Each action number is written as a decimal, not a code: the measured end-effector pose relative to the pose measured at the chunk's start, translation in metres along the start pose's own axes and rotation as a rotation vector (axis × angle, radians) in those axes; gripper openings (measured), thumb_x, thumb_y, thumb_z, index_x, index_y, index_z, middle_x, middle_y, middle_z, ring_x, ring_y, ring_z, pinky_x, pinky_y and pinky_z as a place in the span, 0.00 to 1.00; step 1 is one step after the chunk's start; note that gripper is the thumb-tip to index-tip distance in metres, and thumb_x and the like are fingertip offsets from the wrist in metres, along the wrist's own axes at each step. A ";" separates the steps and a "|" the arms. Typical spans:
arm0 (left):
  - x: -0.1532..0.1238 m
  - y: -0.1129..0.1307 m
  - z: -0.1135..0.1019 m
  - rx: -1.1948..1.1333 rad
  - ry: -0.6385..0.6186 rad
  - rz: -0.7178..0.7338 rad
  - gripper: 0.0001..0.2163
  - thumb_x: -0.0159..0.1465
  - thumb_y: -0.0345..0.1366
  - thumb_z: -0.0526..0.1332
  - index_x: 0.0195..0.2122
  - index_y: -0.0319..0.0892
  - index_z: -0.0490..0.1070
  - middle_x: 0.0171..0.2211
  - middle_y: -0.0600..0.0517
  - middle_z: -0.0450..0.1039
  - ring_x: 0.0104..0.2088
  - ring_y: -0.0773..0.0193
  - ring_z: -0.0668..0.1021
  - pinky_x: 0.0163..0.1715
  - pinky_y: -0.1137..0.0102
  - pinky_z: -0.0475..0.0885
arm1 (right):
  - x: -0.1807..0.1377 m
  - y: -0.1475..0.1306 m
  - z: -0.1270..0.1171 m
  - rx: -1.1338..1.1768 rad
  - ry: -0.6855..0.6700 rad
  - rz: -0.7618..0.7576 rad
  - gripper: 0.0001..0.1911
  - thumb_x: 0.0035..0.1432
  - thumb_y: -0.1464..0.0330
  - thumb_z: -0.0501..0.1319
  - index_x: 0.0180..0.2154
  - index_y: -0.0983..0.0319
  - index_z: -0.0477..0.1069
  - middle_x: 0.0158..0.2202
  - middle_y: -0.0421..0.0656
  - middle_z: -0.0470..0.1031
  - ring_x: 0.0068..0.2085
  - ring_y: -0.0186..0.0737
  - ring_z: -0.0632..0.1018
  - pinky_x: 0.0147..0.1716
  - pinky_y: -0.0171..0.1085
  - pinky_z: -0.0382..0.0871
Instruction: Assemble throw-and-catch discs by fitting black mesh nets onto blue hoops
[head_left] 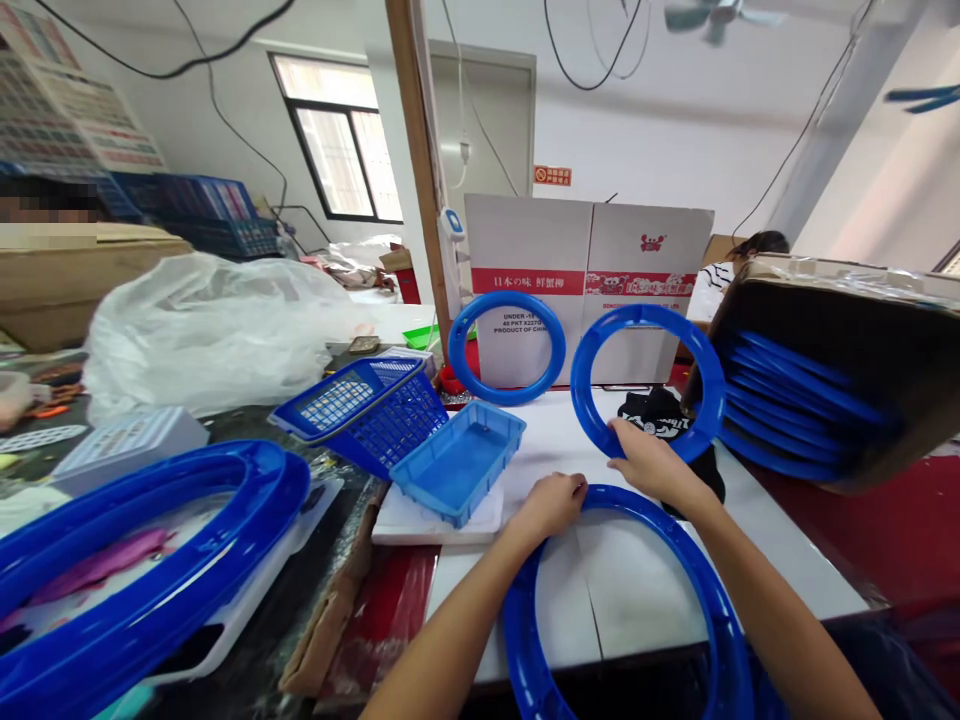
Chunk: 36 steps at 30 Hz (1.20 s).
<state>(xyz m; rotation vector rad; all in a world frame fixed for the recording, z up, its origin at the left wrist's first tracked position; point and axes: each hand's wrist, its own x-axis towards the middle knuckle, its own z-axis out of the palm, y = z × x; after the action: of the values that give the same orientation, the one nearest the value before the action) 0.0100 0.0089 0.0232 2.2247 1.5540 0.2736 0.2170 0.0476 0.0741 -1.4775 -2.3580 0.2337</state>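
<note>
My left hand (553, 505) is closed on the upper left rim of a large blue plastic ring (718, 610), whose near part reaches the table's front edge and runs out of view. My right hand (651, 460) grips the lower rim of a second blue ring (710, 385), which stands upright above the white table surface (787, 570). Its fingertips show inside that ring; the rest of the grasp is partly hidden. Farther left, a third blue ring (555, 345) stands upright in front of a white carton (529, 235) with red print.
A tilted cardboard box (840, 275) at right holds several blue rings (795, 400). Left of my hands are a light blue tray (457, 465), a blue basket (397, 415) and stacked blue rings (217, 580). A black cloth (660, 405) lies behind the right ring. Another person (761, 245) is behind the box.
</note>
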 end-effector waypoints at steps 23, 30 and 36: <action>0.001 0.004 -0.001 0.092 -0.067 -0.008 0.19 0.77 0.38 0.46 0.51 0.43 0.77 0.50 0.40 0.82 0.50 0.49 0.83 0.47 0.62 0.72 | 0.184 0.037 0.067 -0.121 0.001 0.234 0.21 0.71 0.72 0.57 0.63 0.65 0.59 0.59 0.59 0.73 0.57 0.52 0.77 0.53 0.41 0.67; 0.002 0.003 0.001 0.090 -0.063 -0.007 0.19 0.77 0.38 0.46 0.52 0.43 0.77 0.50 0.41 0.82 0.51 0.49 0.83 0.49 0.61 0.73 | 0.147 0.055 0.066 -0.208 0.059 0.151 0.26 0.69 0.76 0.54 0.67 0.65 0.61 0.66 0.58 0.68 0.67 0.52 0.67 0.65 0.43 0.58; 0.002 0.004 -0.003 0.101 -0.045 0.027 0.19 0.78 0.38 0.45 0.52 0.41 0.77 0.49 0.40 0.81 0.50 0.49 0.83 0.50 0.60 0.73 | 0.064 0.096 0.056 -0.283 0.173 0.368 0.12 0.68 0.73 0.56 0.47 0.71 0.76 0.54 0.66 0.76 0.57 0.62 0.74 0.57 0.53 0.64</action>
<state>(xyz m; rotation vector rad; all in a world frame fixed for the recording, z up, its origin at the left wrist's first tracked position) 0.0132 0.0100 0.0273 2.3134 1.5467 0.1546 0.2512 0.1502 0.0046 -1.9749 -2.0325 -0.1424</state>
